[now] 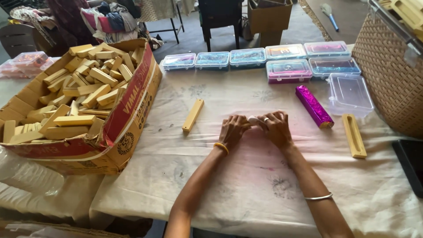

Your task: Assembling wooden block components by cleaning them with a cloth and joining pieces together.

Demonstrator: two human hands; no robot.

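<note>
A stained cloth-covered worktop [246,185] fills the frame, grey floor beyond its upper edge. At centre, left hand [232,129] and right hand [276,128] pinch a small white piece [254,120] together. Bare cloth lies below them; a cardboard box of wooden blocks [88,101] crowds the left.

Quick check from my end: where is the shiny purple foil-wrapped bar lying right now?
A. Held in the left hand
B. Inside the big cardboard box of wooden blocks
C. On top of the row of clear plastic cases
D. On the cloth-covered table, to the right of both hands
D: the shiny purple foil-wrapped bar lies on the cloth-covered table, right of the right hand and left hand, beside an empty clear plastic case.
</note>
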